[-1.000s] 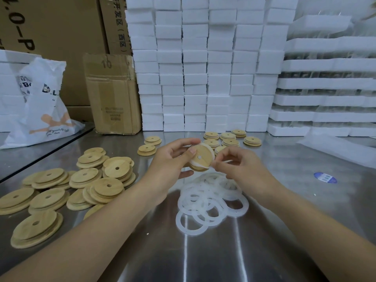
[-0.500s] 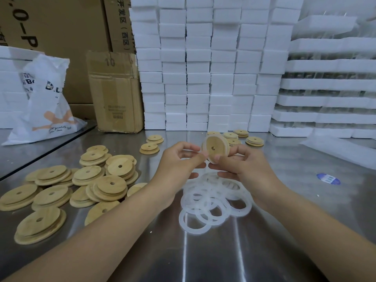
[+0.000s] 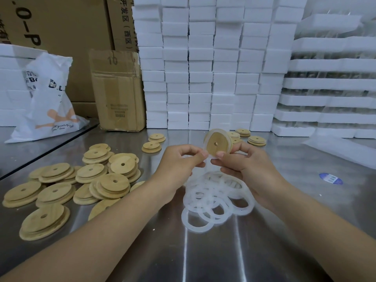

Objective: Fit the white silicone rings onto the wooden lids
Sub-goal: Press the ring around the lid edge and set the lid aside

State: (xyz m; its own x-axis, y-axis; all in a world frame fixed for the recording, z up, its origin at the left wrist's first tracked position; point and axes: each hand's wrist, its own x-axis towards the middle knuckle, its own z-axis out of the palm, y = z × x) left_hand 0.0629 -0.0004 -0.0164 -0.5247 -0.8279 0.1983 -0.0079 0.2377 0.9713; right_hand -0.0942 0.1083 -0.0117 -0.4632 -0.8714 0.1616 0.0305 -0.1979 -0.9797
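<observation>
One wooden lid [image 3: 217, 143] is held upright in the air between two hands, above the steel table [image 3: 284, 241] and just over the heap of loose rings [image 3: 215, 198]. One white silicone ring [image 3: 229, 139] runs round its rim, showing along the top and right edge. The right hand [image 3: 247, 166] grips the lid at its lower edge, thumb in front and fingers behind. The left hand [image 3: 180, 162] pinches thumb against forefinger at the lid's lower left edge, apparently on the ring.

The loose rings overlap too much for an exact count; at least eight show. Left of the arms lie about a dozen low stacks of bare lids [image 3: 115, 185]. Two small stacks [image 3: 151, 147] sit farther back on the left. At least three more [image 3: 256, 140] sit behind the held lid on the right.

One cardboard box [image 3: 118, 90], one white bag [image 3: 48, 102] and one blue sticker [image 3: 331, 178] also show.
</observation>
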